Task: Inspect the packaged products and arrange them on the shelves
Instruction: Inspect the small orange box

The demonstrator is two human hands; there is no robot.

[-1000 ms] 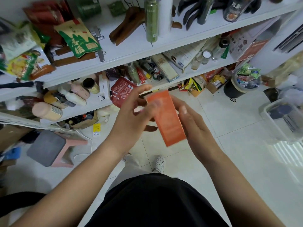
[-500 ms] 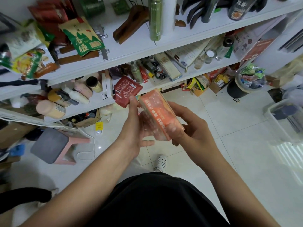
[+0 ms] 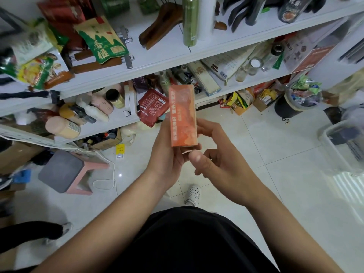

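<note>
An orange printed box [image 3: 183, 115] stands upright between my hands, in front of the white shelves [image 3: 169, 58]. My left hand [image 3: 167, 154] grips its lower left side from beneath. My right hand [image 3: 218, 156] holds the lower right edge, fingers behind the box and thumb near its bottom end. A dark red packet [image 3: 152, 106] leans at the edge of the lower shelf just behind the box.
The shelves hold bottles, bags, wooden hangers and boxes. A grey and pink stool [image 3: 63, 171] stands on the floor at left. A black bin [image 3: 293, 103] and a clear plastic tub [image 3: 346, 144] are at right. Another person's leg [image 3: 29, 231] shows at bottom left.
The orange box has been turned from tilted to upright and lifted a little toward the shelves. My left hand has shifted from its top edge to its lower side.
</note>
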